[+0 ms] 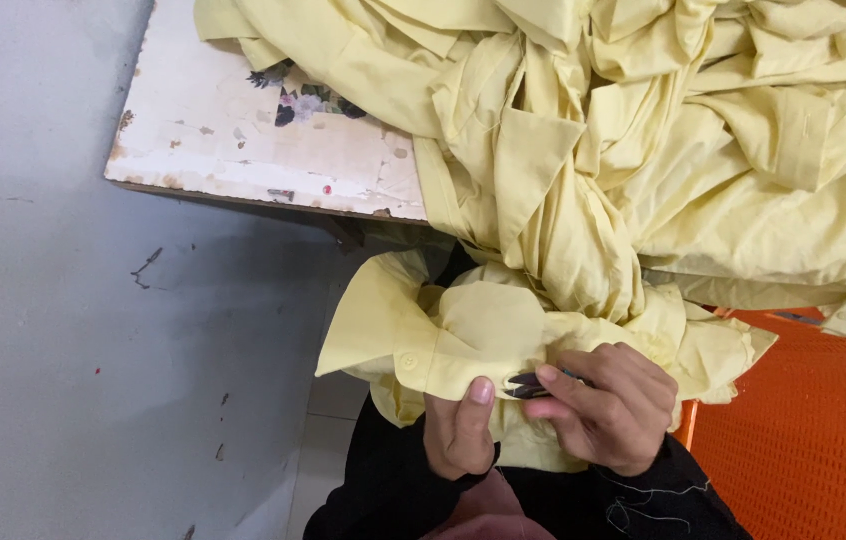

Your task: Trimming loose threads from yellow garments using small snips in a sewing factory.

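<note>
Two hands here, near and centre: the left hand pinches the edge of a yellow shirt cuff, and the right hand grips one small dark thread snipper right against that cuff. One big heap of yellow shirts covers a chipped white table at the far side. There's a grey wall on the left and an orange mesh crate on the right; can't tell what's in it.
</note>
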